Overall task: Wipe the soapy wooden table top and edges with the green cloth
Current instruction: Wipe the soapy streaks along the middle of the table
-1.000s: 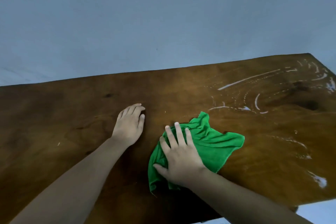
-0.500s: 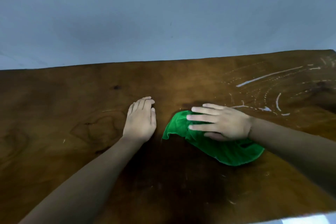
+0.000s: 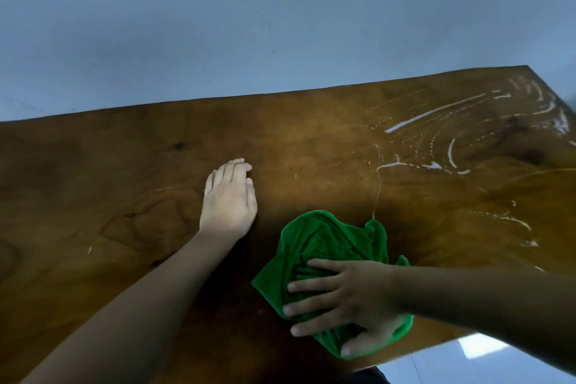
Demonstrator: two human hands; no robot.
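I see the right hand [image 3: 352, 299] pressing flat on the green cloth [image 3: 330, 237], fingers spread wide over its crumpled near half. The cloth lies on the wooden worktop [image 3: 93, 181], close to the near edge. The left hand [image 3: 229, 203] rests palm-down just beside it, with fingers straight, together and holding nothing. White soap streaks [image 3: 436, 112] mark the far right corner.

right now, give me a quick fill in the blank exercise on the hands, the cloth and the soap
1. The right hand presses with spread fingers on the ____ cloth.
2. The left hand lies ____ down on the wooden table.
3. The white soap streaks lie toward the table's far ____ corner.

Missing words: green; palm; right
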